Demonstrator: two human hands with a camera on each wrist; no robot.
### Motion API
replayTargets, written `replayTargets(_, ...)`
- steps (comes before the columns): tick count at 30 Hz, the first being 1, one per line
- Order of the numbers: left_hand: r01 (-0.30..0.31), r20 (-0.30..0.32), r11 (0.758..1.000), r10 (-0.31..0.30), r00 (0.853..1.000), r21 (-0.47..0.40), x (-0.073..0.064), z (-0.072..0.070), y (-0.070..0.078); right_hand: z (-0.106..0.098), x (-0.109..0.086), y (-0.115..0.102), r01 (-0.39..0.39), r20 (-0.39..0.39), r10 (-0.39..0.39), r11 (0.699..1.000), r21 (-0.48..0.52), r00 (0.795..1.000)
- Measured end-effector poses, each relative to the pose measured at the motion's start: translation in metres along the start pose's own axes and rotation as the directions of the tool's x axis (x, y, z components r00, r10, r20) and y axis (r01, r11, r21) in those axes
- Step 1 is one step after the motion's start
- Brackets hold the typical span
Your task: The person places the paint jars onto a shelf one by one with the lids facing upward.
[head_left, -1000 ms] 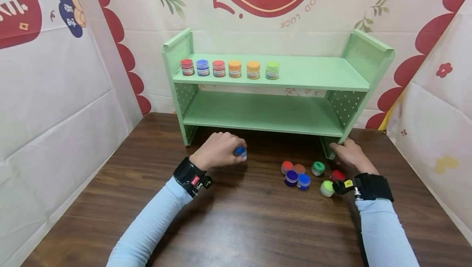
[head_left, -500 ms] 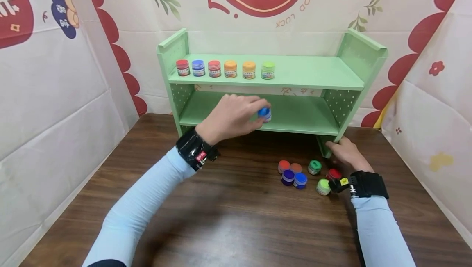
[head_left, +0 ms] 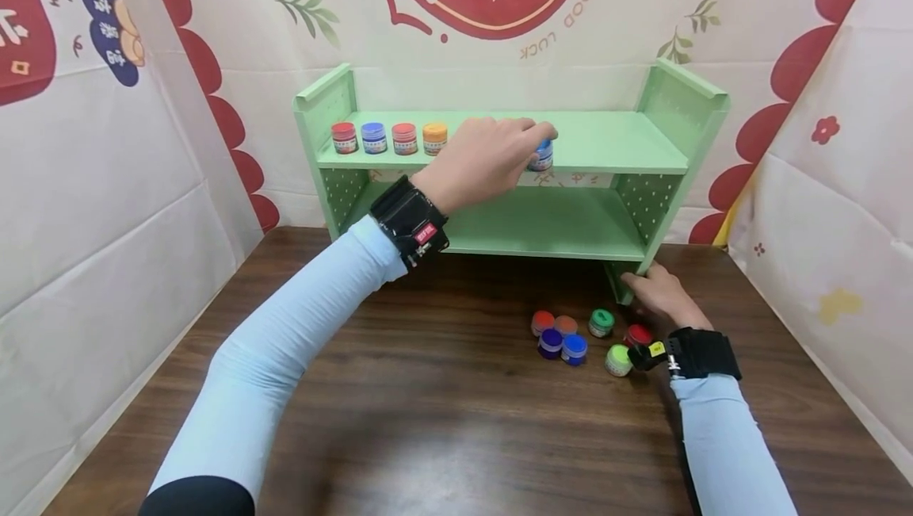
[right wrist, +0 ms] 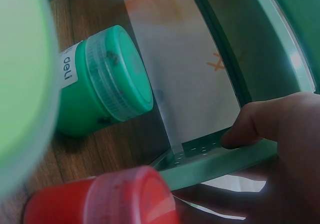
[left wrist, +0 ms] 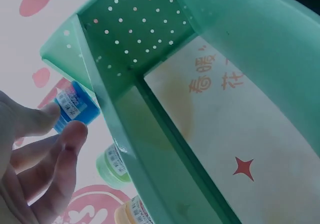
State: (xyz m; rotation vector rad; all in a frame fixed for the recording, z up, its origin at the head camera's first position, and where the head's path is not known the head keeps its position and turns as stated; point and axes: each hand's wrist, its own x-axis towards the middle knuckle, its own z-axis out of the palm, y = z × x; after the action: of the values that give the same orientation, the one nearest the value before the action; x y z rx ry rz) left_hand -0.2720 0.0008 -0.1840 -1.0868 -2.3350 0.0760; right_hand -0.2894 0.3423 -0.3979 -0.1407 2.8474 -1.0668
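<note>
A small blue paint jar (head_left: 544, 156) is pinched between the thumb and fingers of my left hand (head_left: 492, 155), at the front edge of the green shelf unit's top board (head_left: 613, 153). In the left wrist view the blue jar (left wrist: 76, 107) is beside a light green jar (left wrist: 113, 167) that stands on that board. My left hand hides part of the jar row in the head view. My right hand (head_left: 665, 294) grips the lower right side panel of the shelf; in the right wrist view, its thumb and fingers (right wrist: 245, 129) lie on either side of the panel edge.
Red (head_left: 344, 138), blue (head_left: 374, 138), pinkish red (head_left: 404, 139) and orange (head_left: 434, 139) jars line the top board's left. On the wooden table (head_left: 428, 389), several more jars stand near my right hand, including a dark green one (head_left: 601, 323) and a light green one (head_left: 618, 361).
My left hand has lifted the blue paint jar from low over the table, up past the lower board to the top board. My right hand keeps its grip on the side panel.
</note>
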Motion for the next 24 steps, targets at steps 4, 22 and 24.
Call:
replayTargets(4,0.033,0.065,0.999,-0.034,0.997,0.019,0.012,0.000,-0.003,0.001,-0.002,0.000,-0.005,0.000,0.005,1.000,0.001,1.000)
replayTargets(22,0.048,0.140,0.992,-0.064,0.988,0.114,0.043,-0.003,-0.005,0.001,0.000,0.001,-0.026,0.012,0.025,0.999,0.041,1.000)
replayTargets(24,0.055,0.145,0.991,-0.072,0.987,0.118,0.045,-0.003,-0.005,0.001,-0.001,0.000,-0.020,0.004,0.020,0.999,0.030,1.000)
